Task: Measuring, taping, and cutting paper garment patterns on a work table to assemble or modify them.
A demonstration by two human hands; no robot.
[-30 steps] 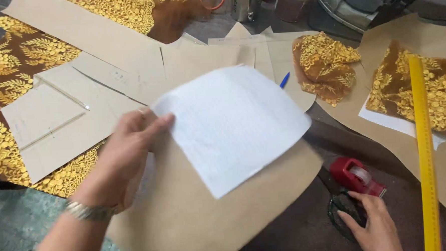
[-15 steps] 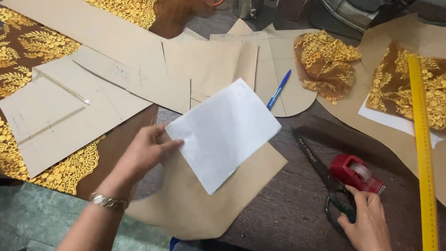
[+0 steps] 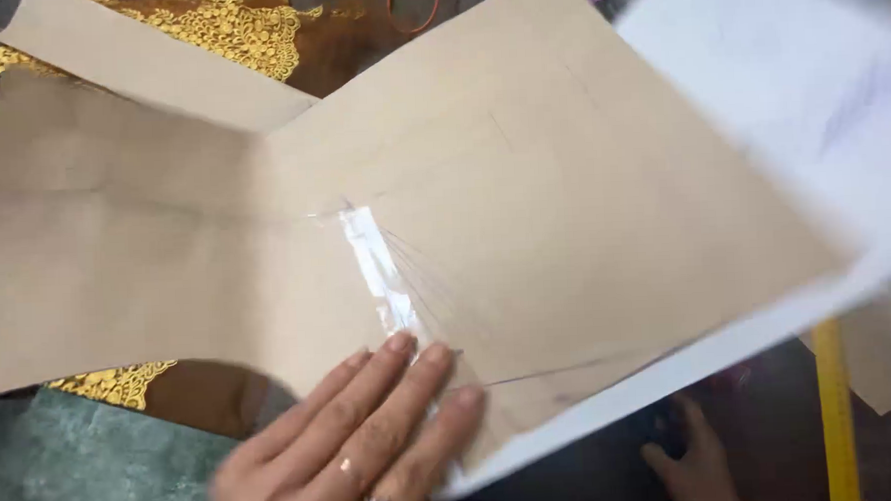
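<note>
While the left hand (image 3: 359, 440) lies flat, fingers spread, on the brown paper pattern piece (image 3: 524, 207), its fingertips sit at the lower end of a clear tape strip (image 3: 381, 268) running up the sheet. Pattern piece is raised close to the camera, fills most of the view. White sheet (image 3: 789, 95) lies behind it, showing top right and along the lower edge. Right hand (image 3: 690, 460) low under that edge, mostly hidden; grip cannot be told. Yellow ruler (image 3: 835, 414) beside it on the dark table (image 3: 775, 447). Gold lace fabric (image 3: 236, 29) top left.
</note>
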